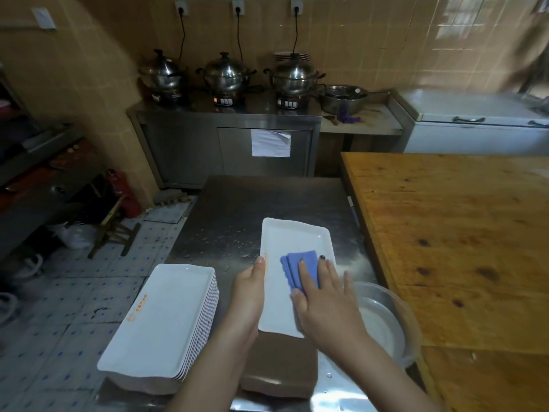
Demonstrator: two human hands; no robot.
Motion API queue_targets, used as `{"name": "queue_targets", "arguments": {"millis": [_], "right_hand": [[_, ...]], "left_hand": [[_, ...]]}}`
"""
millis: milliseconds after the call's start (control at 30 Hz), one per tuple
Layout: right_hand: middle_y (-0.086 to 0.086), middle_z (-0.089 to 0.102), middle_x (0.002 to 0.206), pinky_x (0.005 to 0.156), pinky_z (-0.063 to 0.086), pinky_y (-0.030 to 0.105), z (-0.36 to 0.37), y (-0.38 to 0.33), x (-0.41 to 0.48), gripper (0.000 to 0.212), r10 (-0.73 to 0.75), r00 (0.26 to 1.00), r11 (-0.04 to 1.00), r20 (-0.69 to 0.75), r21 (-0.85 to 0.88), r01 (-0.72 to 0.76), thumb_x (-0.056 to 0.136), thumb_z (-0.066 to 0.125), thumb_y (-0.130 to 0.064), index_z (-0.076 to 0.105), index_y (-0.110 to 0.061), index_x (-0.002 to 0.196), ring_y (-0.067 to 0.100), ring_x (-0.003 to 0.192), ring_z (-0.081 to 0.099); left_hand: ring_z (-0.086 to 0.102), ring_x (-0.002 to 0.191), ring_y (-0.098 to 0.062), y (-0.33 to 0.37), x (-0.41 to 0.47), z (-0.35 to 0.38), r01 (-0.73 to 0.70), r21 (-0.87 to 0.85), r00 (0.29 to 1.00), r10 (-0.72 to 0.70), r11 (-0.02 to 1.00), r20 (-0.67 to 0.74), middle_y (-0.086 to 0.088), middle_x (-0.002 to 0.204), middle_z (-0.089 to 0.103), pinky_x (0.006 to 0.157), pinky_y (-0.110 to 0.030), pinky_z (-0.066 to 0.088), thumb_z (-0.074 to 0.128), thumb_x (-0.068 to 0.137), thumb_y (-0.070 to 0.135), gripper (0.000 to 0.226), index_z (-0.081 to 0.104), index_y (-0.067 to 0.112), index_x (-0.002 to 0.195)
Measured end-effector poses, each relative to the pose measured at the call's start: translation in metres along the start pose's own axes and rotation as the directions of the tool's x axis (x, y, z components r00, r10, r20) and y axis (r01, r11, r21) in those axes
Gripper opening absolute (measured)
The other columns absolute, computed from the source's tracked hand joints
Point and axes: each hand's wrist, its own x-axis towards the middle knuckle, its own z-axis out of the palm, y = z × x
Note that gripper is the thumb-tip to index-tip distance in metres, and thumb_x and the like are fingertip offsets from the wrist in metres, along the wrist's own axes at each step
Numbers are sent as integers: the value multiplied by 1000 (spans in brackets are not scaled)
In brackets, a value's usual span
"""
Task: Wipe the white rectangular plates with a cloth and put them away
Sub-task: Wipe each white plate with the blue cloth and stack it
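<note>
- White rectangular plate [292,239]: lies long-side away from the viewer on the steel bench [237,209], its near end over a brown block [279,367].
- Blue cloth [300,264]: folded, lying flat on the plate's inner face, near its middle.
- Right hand [323,301]: palm down on the cloth; fingers [306,273] straight and spread apart, pressing the cloth onto the plate, with the outer fingers reaching past the cloth towards the right rim.
- Left hand [248,295]: holds the plate's left long edge; thumb on top of the rim, the other fingers hidden beneath, so their grip cannot be told in full.
- Stack of white rectangular plates [166,316]: at the bench's left edge, well apart from the wiped plate; the top one bears an orange printed mark.
- Metal basin [392,322]: just right of the right hand, beside the wooden bench [445,233].
- Three lidded steel pots [227,74]: on a steel cabinet against the tiled back wall, each plugged in above.
</note>
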Motion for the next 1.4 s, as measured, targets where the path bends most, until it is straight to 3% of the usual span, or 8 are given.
{"name": "queue_targets", "arguments": {"millis": [300, 367, 600, 800, 967, 1133, 1267, 1400], "right_hand": [[1, 45, 142, 113, 17, 35, -9, -10, 11, 39, 29, 985, 975, -169, 223, 9, 101, 33, -32, 44, -29, 138, 20, 130, 37], [-1, 56, 126, 98, 32, 28, -7, -9, 10, 32, 59, 970, 954, -235, 299, 14, 97, 45, -30, 57, -27, 126, 19, 113, 47], [-15, 53, 105, 62, 34, -4, -3, -2, 12, 26, 148, 980, 692, -130, 721, -8, 86, 62, -10, 66, -33, 99, -1, 80, 51], [-2, 64, 101, 66, 51, 32, 1, 11, 14, 28, 259, 946, 123, 195, 965, -233, 83, 69, -6, 65, -31, 94, 20, 88, 63], [7, 65, 102, 62, 50, 32, 12, 22, 15, 31, 278, 909, -65, 312, 950, -306, 84, 64, 2, 66, -26, 96, 26, 90, 63], [5, 62, 102, 70, 51, 37, 21, 29, 15, 39, 296, 895, -48, 333, 941, -334, 84, 66, 0, 62, -33, 104, 26, 95, 60], [4, 62, 99, 69, 52, 36, 24, 32, 21, 39, 292, 892, -73, 344, 938, -338, 84, 66, 0, 60, -35, 99, 25, 94, 60], [10, 63, 91, 70, 52, 36, 30, 33, 25, 42, 281, 884, -115, 373, 928, -355, 83, 65, 4, 61, -26, 113, 24, 87, 61]], "left_hand": [[66, 68, -16, -12, -1, 5, 12, -46, 1000, -12, 999, -13, 1, 72, 70, 60, -25, 51, 38, 100, 30, 36, 65, 16, 81], [66, 58, -10, -14, -1, 4, 18, -59, 1000, -19, 998, -6, 5, 61, 70, 49, -19, 50, 38, 99, 31, 36, 65, 16, 80], [67, 51, -7, -28, -1, -13, 93, -37, 996, -93, 995, -1, 11, 59, 70, 40, -15, 45, 40, 97, 41, 38, 65, 21, 78], [71, 65, -15, -56, 5, -28, 110, 84, 994, -110, 990, 1, 7, 68, 73, 66, -34, 58, 48, 94, 44, 32, 67, 22, 79], [70, 76, -19, -78, 6, -30, 159, 99, 987, -161, 982, 17, 1, 74, 73, 74, -35, 55, 52, 95, 31, 27, 69, 16, 79], [69, 76, -22, -90, 12, -34, 162, 160, 986, -165, 974, 7, -5, 78, 73, 74, -34, 54, 55, 93, 32, 29, 69, 13, 75], [46, 48, -11, -98, 20, -37, -23, 619, 991, 100, 785, -90, 2, 50, 51, 46, -22, 30, 53, 92, 34, 45, 53, 14, 52], [55, 72, -23, -112, 26, -38, -79, 707, 968, 223, 703, -113, -7, 80, 50, 65, -30, 44, 56, 91, 32, 32, 72, 8, 78]]}}
